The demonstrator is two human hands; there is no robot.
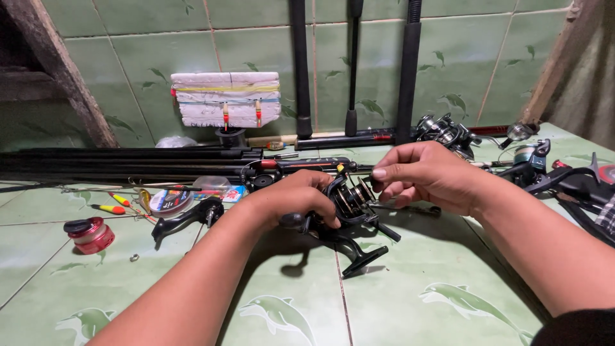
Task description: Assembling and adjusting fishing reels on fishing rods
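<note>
Left hand [296, 200] clamps the black spinning reel [346, 214] above the tiled counter [410, 307]; right hand [419, 174] pinches its spool front, apparently adjusting it.

Your single head camera looks down and forward from close above the green tiled worktop [448, 307], facing the tiled wall [128, 38] behind it.

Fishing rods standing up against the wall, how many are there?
3. All stand on the tiled surface behind the hands: the left rod, the thin middle rod and the thick right rod. Their tops are cut off. More rods lie flat at left.
</note>
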